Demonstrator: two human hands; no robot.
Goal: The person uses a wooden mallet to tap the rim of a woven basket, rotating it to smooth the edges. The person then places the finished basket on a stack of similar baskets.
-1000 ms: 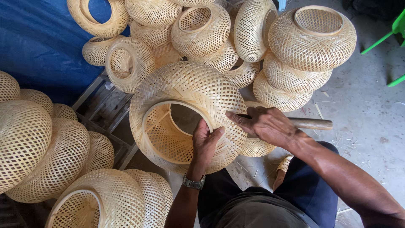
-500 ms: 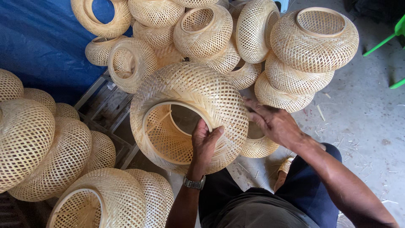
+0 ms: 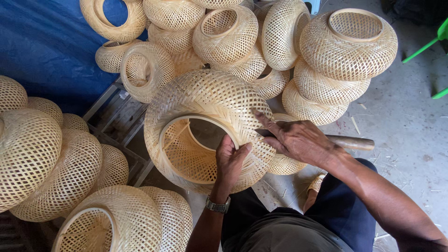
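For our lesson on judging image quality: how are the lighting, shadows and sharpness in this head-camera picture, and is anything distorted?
Head view: soft, even daylight with no glare; faint shadow inside the large round woven bamboo shade held by the left hand; weave strands and the right hand are sharp, without motion blur; the wide lens bulges the pale woven shades at the left edge; the blue tarpaulin looks evenly lit.
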